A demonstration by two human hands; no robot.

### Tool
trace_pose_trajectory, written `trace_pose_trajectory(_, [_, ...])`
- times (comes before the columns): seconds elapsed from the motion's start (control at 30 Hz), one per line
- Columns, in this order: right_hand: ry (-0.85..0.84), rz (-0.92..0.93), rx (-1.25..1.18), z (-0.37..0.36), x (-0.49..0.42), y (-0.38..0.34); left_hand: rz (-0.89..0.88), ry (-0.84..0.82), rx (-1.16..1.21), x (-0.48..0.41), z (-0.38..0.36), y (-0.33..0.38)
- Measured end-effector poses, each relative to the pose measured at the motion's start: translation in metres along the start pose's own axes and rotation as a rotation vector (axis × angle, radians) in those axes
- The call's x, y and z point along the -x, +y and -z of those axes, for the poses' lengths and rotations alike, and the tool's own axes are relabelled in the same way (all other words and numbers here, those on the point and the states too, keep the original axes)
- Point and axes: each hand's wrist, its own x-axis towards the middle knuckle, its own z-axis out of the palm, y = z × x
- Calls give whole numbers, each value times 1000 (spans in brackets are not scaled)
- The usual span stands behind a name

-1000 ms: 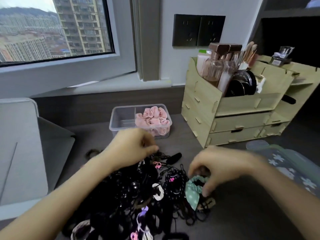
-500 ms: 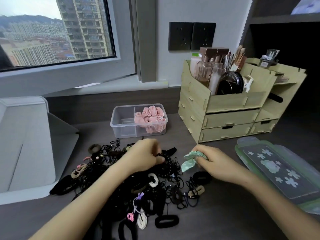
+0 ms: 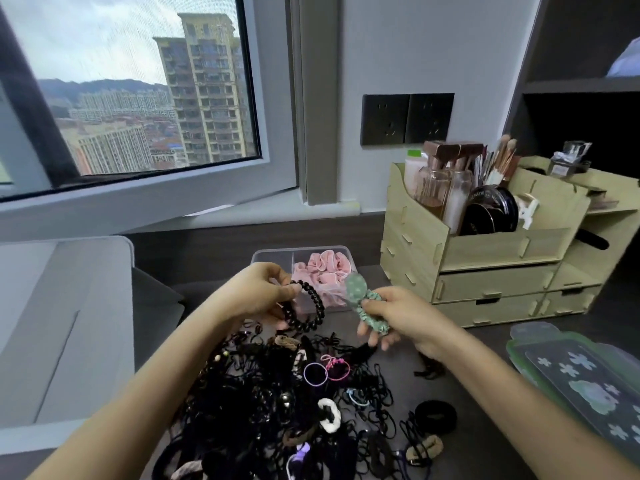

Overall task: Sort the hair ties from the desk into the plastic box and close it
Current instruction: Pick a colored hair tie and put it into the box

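Observation:
A big pile of mostly black hair ties (image 3: 277, 403) covers the dark desk in front of me. My left hand (image 3: 256, 292) pinches a black beaded hair tie (image 3: 308, 310), lifted above the pile. My right hand (image 3: 398, 313) grips a green scrunchie with a bow (image 3: 360, 296), also raised. Both hands hover just in front of the clear plastic box (image 3: 273, 256), which has a divider and holds pink scrunchies (image 3: 325, 268) in its right compartment. The box's green-rimmed lid (image 3: 581, 379) lies flat on the desk at the right.
A wooden organiser (image 3: 485, 271) with cosmetics and drawers stands right of the box. A grey tablet stand (image 3: 62, 327) fills the left side. A thick black tie (image 3: 435, 417) and a beige one (image 3: 426, 448) lie apart at the pile's right edge.
Both hands have risen from the pile toward the box. The left hand has picked up the black beaded tie; the right carries the green scrunchie higher and further forward.

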Motion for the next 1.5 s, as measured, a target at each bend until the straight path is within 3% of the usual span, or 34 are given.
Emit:
trace_pose_trajectory(0.2, [162, -23, -157, -2, -55, -29, -24, 122, 120, -50, 5, 6])
trace_pose_trajectory(0.33, [248, 18, -61, -7, -95, -45, -77, 174, 180, -89, -3, 19])
trace_pose_trajectory(0.4, [273, -10, -38, -8, -108, -49, -60, 162, 192, -104, -8, 21])
trace_pose_trajectory(0.53, [199, -70, -249, -5, -121, -51, -6, 145, 274, -120, -8, 17])
trace_pose_trajectory(0.63, [137, -25, -199, -4, -125, -46, 61, 79, 390, -121, -5, 10])
trace_pose_trajectory(0.8, [194, 26, -279, -7, -136, -36, 180, -113, 653, -114, 4, -7])
trace_pose_trajectory(0.9, [224, 48, -278, -8, -140, -33, 169, -91, 637, -109, 9, -17])
trace_pose_trajectory(1.0, [288, 84, -158, -8, -143, -30, 98, 90, 522, -106, 17, -20])
trace_pose_trajectory(1.13, [334, 90, 292, -14, -144, -33, -17, 370, 108, -111, 30, -28])
trace_pose_trajectory(1.3, [334, 104, 739, -23, -141, -37, 31, 381, -226, -115, 29, -34])
trace_pose_trajectory(1.43, [487, 192, 908, -20, -145, -35, 22, 360, -364, -116, 24, -32])
trace_pose_trajectory(1.5, [451, 282, 963, -17, -145, -31, -6, 327, -425, -115, 22, -29])
